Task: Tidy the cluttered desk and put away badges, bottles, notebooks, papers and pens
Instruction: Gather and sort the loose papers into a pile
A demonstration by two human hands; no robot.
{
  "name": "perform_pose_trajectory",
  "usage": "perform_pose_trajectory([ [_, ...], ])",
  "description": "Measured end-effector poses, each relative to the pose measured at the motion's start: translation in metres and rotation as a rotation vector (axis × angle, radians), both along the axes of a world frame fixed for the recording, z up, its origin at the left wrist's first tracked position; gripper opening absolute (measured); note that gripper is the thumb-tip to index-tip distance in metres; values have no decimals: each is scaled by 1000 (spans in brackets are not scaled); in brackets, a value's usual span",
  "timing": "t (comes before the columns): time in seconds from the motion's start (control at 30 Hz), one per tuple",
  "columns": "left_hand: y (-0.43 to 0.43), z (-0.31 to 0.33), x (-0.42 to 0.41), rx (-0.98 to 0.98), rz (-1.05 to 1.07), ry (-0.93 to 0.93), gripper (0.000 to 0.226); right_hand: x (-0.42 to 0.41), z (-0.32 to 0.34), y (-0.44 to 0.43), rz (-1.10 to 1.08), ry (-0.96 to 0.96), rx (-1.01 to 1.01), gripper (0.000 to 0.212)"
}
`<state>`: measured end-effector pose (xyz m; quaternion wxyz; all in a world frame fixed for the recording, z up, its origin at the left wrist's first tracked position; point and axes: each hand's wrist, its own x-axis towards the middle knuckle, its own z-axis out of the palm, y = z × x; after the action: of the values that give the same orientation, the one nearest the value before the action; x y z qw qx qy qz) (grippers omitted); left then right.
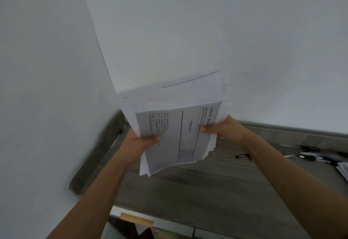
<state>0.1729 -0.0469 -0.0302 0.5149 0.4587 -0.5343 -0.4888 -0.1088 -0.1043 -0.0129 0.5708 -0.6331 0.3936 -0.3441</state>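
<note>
Fingers (153,139): our left hand (137,144) and right hand (226,128) each pinch the papers (175,137), thumbs on top.
Around: the wall (188,31) rises just behind the stack; pens (310,154) lie well right.
Papers: held above the tabletop (207,186), long axis running away from us, far end tipped up.

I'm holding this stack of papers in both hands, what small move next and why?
Probably tap the papers on the desk to square them: the sheets are fanned unevenly, and the left hand and right hand hold them above it.
</note>
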Motion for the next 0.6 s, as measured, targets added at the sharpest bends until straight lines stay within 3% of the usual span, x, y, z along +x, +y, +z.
perform_pose_trajectory([
  [0.23,0,-19,-12,22,70,-114,31,-2,-29,11,-55,74,19,33],
  [0.43,-10,16,-15,-93,73,-51,31,2,-11,9,-161,-84,-63,28],
  [0.6,-12,5,-2,-56,51,-38,42,3,-29,13,-114,-22,19,36],
])
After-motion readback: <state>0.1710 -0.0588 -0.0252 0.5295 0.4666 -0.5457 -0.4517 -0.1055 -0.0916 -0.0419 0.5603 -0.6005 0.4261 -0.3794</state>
